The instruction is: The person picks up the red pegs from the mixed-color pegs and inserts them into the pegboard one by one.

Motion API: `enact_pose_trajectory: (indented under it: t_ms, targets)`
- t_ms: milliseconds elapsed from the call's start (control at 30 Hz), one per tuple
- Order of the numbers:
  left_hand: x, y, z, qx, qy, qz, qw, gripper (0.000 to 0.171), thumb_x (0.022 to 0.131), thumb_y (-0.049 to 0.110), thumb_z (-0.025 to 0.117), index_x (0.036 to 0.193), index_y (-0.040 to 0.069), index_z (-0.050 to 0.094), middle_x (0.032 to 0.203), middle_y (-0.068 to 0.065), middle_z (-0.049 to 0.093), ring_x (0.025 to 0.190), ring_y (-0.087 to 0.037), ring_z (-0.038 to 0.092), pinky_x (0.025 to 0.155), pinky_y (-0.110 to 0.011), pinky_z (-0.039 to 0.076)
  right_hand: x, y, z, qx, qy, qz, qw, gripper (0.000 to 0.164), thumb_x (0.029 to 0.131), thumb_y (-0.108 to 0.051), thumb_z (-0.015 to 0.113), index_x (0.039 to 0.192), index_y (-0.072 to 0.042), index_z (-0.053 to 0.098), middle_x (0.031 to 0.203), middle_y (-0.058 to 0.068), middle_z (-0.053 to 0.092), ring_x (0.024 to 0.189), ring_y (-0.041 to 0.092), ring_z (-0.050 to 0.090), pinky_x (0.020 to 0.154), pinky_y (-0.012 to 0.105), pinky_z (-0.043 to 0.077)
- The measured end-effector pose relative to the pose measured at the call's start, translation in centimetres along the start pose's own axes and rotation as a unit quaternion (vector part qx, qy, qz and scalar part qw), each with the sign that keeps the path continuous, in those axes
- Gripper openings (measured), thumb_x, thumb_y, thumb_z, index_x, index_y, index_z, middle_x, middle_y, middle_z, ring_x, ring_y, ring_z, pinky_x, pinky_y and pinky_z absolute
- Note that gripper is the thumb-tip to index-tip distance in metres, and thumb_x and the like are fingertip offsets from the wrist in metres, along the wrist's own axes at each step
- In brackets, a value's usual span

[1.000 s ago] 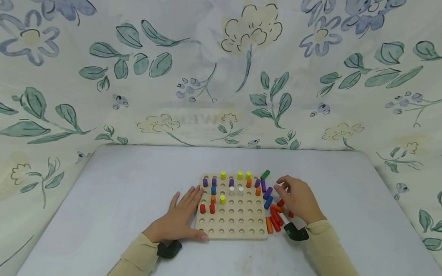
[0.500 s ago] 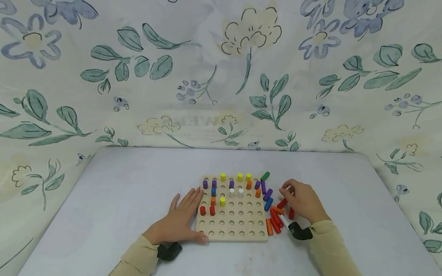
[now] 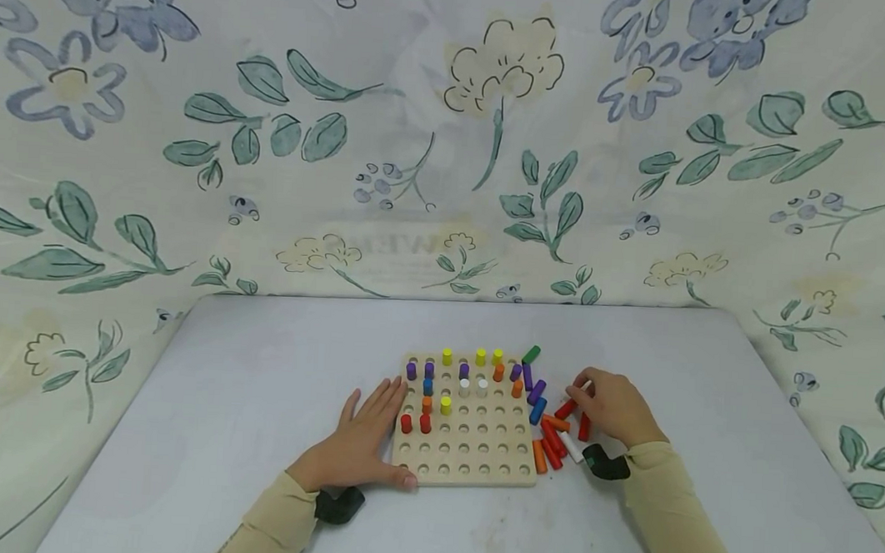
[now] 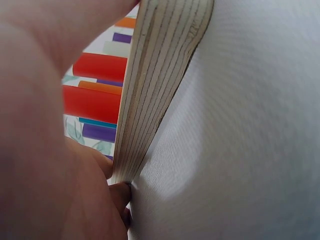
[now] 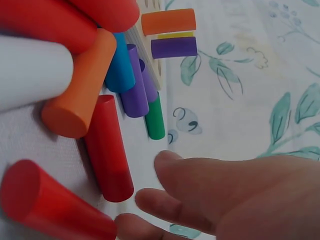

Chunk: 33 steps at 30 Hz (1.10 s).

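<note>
My left hand (image 3: 354, 447) lies spread along the left edge of a wooden pegboard (image 3: 470, 459), thumb at its near corner. In the left wrist view its fingers reach along the board's layered side (image 4: 160, 80). My right hand (image 3: 619, 409) hovers over the loose pegs to the right of the board. Its thumb and fingers are slightly apart, with nothing between them. Just beyond the fingertips lies a red peg (image 5: 107, 150); a second red peg (image 5: 55, 202) has its end right at a lower finger.
Loose pegs crowd the board's right side: a white peg (image 3: 571, 447), an orange peg (image 3: 539, 456), a blue peg (image 3: 538, 411), purple ones and a green peg (image 3: 532, 355). Several coloured pegs stand in the board's holes. A floral cloth (image 3: 385, 223) hangs behind the table (image 3: 296, 344).
My right hand has drawn slightly right and toward me, away from the board, to above the red pegs. The left hand has stayed on the board's edge.
</note>
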<state>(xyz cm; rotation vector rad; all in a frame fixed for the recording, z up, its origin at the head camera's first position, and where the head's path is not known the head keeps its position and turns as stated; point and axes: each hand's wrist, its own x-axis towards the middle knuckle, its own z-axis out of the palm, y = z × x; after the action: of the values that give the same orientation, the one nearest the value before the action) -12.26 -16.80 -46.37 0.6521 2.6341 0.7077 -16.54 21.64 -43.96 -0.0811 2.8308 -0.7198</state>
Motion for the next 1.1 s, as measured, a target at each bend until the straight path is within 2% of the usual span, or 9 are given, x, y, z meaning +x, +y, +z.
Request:
enact_pose_trajectory:
  t_ms: [400, 867, 1100]
  targets:
    - [-0.07, 0.09, 0.00, -0.006, -0.001, 0.000, 1.0000, 0.132, 0.072, 0.070, 0.077, 0.160, 0.000, 0.009, 0.168, -0.018, 0.005, 0.154, -0.037, -0.002, 0.115, -0.065, -0.010, -0.22, -0.15, 0.22, -0.016, -0.021, -0.015, 1.000, 0.024, 0.099, -0.026, 0.065, 0.104, -0.002, 0.067, 0.070, 0.001, 0.060, 0.059, 0.015, 0.053, 0.056, 0.029, 0.048]
    - [-0.14, 0.12, -0.08, -0.002, 0.002, 0.004, 1.0000, 0.131, 0.073, 0.069, 0.077, 0.160, -0.001, 0.008, 0.168, -0.018, 0.005, 0.154, -0.037, -0.002, 0.116, -0.064, -0.010, -0.03, -0.33, 0.43, -0.028, -0.016, -0.012, 0.999, 0.023, 0.097, -0.024, 0.067, 0.100, -0.001, 0.068, 0.068, 0.000, 0.059, 0.060, 0.015, 0.052, 0.058, 0.029, 0.049]
    - [-0.20, 0.25, -0.21, -0.005, 0.000, 0.002, 1.0000, 0.131, 0.073, 0.070, 0.076, 0.160, 0.000, 0.008, 0.168, -0.017, 0.004, 0.154, -0.036, -0.001, 0.115, -0.065, -0.010, 0.11, -0.20, 0.67, -0.017, -0.007, -0.004, 1.000, 0.021, 0.096, -0.022, 0.067, 0.098, -0.002, 0.069, 0.073, 0.002, 0.063, 0.061, 0.016, 0.054, 0.059, 0.031, 0.051]
